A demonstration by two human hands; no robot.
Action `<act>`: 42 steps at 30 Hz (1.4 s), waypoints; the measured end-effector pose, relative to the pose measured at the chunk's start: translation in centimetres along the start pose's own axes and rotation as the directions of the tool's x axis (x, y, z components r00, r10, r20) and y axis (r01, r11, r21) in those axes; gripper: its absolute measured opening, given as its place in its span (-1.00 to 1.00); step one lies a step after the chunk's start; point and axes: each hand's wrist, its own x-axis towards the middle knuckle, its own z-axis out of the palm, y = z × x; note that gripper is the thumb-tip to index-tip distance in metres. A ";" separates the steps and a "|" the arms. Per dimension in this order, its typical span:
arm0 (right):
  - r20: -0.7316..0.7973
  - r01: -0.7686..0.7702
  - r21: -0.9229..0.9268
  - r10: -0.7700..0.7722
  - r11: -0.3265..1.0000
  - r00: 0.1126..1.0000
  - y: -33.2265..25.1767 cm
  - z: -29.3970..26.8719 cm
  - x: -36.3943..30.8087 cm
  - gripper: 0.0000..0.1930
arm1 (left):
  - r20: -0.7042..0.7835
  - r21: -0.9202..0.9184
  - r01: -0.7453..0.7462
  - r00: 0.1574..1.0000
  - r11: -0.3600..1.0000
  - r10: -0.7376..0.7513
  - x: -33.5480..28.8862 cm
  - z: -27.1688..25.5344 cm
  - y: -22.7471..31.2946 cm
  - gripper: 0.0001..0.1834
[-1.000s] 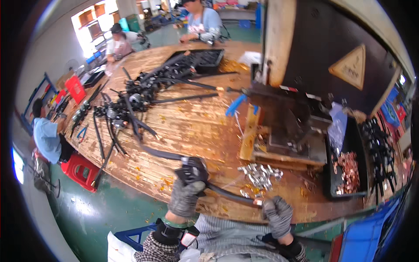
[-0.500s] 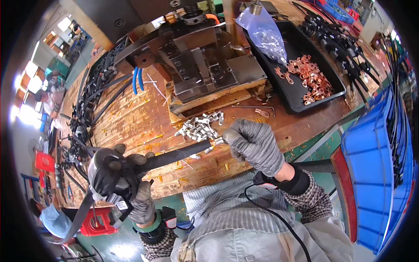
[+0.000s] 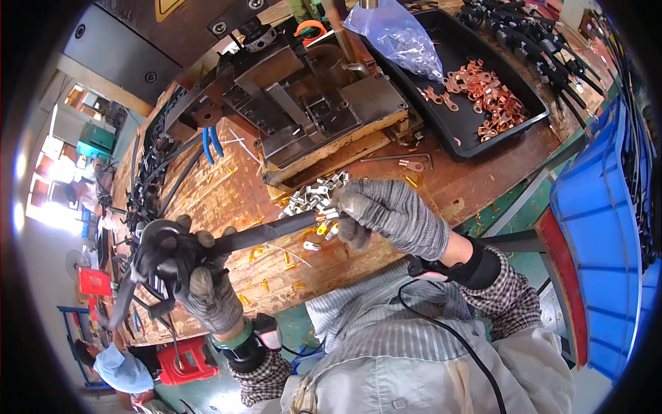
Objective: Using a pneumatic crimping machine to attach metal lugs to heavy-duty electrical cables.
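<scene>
My left hand point(image 3: 210, 300), in a grey knit glove, is closed around a bundled black cable point(image 3: 265, 233) with a bulky black fitting point(image 3: 162, 259) at its left. The cable's free end points right, over the wooden bench. There my gloved right hand point(image 3: 396, 215) pinches at the tip, its thumb and fingers closed on a small silver cable lug, now mostly hidden by the fingers. Just behind the cable end lies a heap of silver cable lugs point(image 3: 309, 200). One loose lug point(image 3: 311, 245) rests in front of the cable.
A dark metal press die point(image 3: 303, 114) stands beyond the heap. Right of it, a black tray point(image 3: 476, 148) holds copper lugs point(image 3: 493, 103) and a plastic bag point(image 3: 400, 38). A hex key point(image 3: 407, 157) lies before the tray. Black cables line the left; a blue bin point(image 3: 600, 234) stands right.
The view has shifted, with the press looming larger at upper left. My right fingers have closed further over the cable tip, covering the lug. The black fitting in my left hand has turned.
</scene>
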 end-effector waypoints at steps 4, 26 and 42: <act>0.082 0.056 0.022 -0.057 0.998 0.995 -0.4 0.2 0.3 -0.61 | -0.020 -0.137 0.105 0.994 0.985 -0.109 0.4 -0.1 -1.4 -0.29; 0.144 0.054 0.727 -0.228 0.685 0.963 1.6 2.2 0.6 -0.53 | -0.038 -0.201 0.149 0.986 0.968 -0.159 -0.7 2.8 -2.9 -0.35; -0.198 0.251 -0.487 -0.385 0.837 0.901 -1.5 -2.2 1.8 -0.76 | -0.023 -0.050 0.047 0.999 0.998 -0.048 1.3 1.3 -1.9 -0.36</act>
